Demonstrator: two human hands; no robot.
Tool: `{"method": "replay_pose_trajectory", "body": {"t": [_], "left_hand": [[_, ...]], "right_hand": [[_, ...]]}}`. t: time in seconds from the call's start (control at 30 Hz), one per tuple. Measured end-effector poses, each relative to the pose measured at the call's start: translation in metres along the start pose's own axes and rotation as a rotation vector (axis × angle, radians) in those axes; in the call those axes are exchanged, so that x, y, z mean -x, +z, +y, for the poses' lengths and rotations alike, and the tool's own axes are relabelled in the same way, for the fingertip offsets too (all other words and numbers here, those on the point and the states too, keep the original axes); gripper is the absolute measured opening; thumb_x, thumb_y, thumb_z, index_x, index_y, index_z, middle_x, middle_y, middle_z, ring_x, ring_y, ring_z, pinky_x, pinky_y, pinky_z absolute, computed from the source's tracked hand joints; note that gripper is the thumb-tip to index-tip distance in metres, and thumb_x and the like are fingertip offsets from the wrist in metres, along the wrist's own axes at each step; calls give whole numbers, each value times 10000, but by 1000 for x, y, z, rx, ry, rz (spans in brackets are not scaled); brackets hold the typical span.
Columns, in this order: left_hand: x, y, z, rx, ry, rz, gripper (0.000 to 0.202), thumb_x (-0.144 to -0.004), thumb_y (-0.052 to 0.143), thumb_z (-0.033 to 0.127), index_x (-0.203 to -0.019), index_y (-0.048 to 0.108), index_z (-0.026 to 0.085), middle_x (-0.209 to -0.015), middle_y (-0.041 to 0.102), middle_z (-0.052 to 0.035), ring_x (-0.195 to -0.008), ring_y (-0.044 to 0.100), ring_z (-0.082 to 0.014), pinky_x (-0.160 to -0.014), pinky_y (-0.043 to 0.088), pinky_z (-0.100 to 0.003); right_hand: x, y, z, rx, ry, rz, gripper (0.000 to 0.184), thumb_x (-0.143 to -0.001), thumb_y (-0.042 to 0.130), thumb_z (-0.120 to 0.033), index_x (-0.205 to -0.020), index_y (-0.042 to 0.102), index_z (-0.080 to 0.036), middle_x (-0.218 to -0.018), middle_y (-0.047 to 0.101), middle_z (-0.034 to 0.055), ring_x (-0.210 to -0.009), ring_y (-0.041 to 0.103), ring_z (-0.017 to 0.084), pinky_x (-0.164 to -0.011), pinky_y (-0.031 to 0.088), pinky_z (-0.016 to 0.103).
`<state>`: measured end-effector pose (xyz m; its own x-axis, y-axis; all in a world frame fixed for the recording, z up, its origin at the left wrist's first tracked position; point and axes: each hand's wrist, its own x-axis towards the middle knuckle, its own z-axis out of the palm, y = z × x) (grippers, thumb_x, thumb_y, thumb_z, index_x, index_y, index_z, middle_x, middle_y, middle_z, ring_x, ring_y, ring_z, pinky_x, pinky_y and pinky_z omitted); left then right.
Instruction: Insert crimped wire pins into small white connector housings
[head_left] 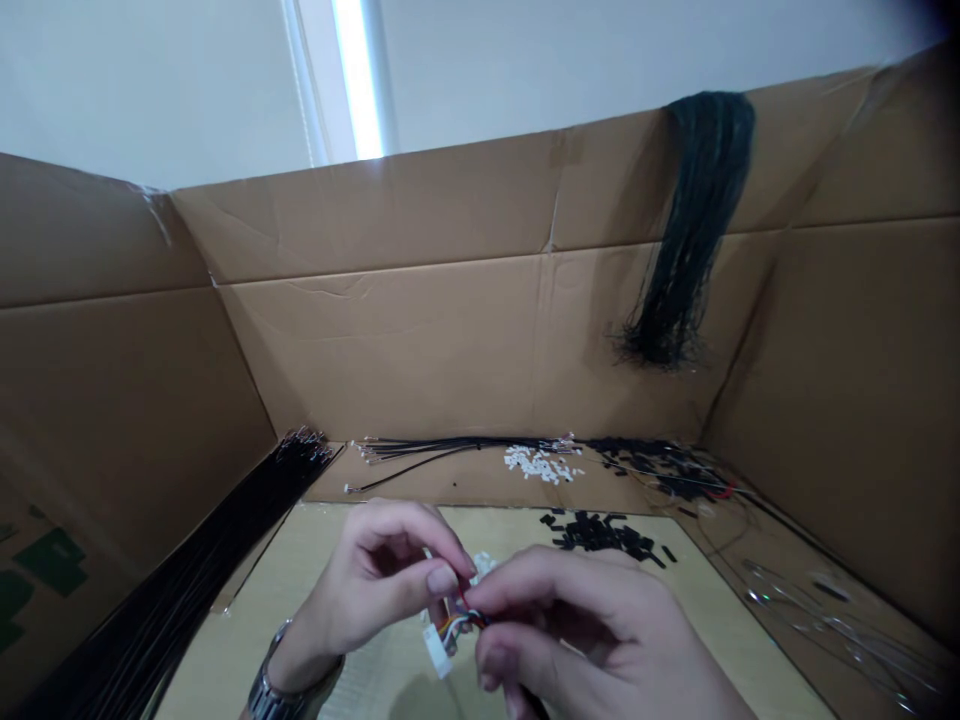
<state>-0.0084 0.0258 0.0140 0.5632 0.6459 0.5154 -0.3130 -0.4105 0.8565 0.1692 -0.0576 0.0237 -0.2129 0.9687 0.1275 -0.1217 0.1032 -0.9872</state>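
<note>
My left hand [375,585] and my right hand [592,630] meet low in the middle, both closed in a pinch on a small wire harness [461,625] of red, white and dark wires. A white plastic connector [436,650] hangs at its lower end, just under my left thumb. A metal watch [277,695] is on my left wrist. The hands are over a pale work surface [262,620] inside a cardboard enclosure.
Cardboard walls [465,340] stand on three sides. A long bundle of black wires [187,580] lies along the left. Loose black wires [450,447], white connectors [536,463] and small black pieces [604,532] lie behind. A black wire bunch [686,240] hangs over the back wall.
</note>
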Motion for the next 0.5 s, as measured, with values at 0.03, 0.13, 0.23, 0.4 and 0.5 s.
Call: {"method": "replay_pose_trajectory", "body": {"t": [0.03, 0.13, 0.23, 0.4, 0.5], "left_hand": [[0, 0, -1, 11, -8, 1, 188, -854, 756, 320, -803, 759, 139, -669, 703, -57, -534, 650, -122, -486, 532, -185], [0, -3, -4, 25, -15, -14, 133, -868, 743, 285, -831, 755, 158, -698, 690, -40, -547, 637, -111, -506, 524, -182], [1, -5, -5, -18, 15, -20, 76, -886, 720, 236, -867, 758, 173, -776, 672, -44, -621, 631, -113, -558, 523, -192], [0, -7, -7, -71, 25, -11, 55, -895, 706, 201, -897, 761, 202, -798, 654, -33, -678, 598, -107, -591, 486, -180], [-2, -8, -6, -46, -5, -22, 52, -878, 731, 225, -909, 765, 200, -797, 658, -32, -682, 595, -106, -594, 483, -173]], "right_hand": [[-1, 1, 1, -2, 17, 2, 46, -837, 735, -255, -862, 756, -222, -723, 713, -8, -525, 630, 72, -514, 532, 142], [-4, 2, 4, 24, 79, -11, 66, -803, 743, -211, -868, 732, -211, -692, 672, -27, -508, 614, 67, -499, 516, 143], [-6, 2, 4, 46, 117, -32, 81, -796, 722, -185, -869, 698, -207, -682, 637, -52, -495, 602, 57, -498, 512, 140], [-10, 2, 1, 19, 116, -25, 75, -804, 715, -198, -847, 654, -191, -676, 617, -56, -496, 565, 49, -478, 502, 131], [-11, 1, 0, 36, 86, 0, 57, -808, 711, -176, -837, 665, -191, -687, 618, -51, -517, 568, 51, -492, 506, 128]]}}
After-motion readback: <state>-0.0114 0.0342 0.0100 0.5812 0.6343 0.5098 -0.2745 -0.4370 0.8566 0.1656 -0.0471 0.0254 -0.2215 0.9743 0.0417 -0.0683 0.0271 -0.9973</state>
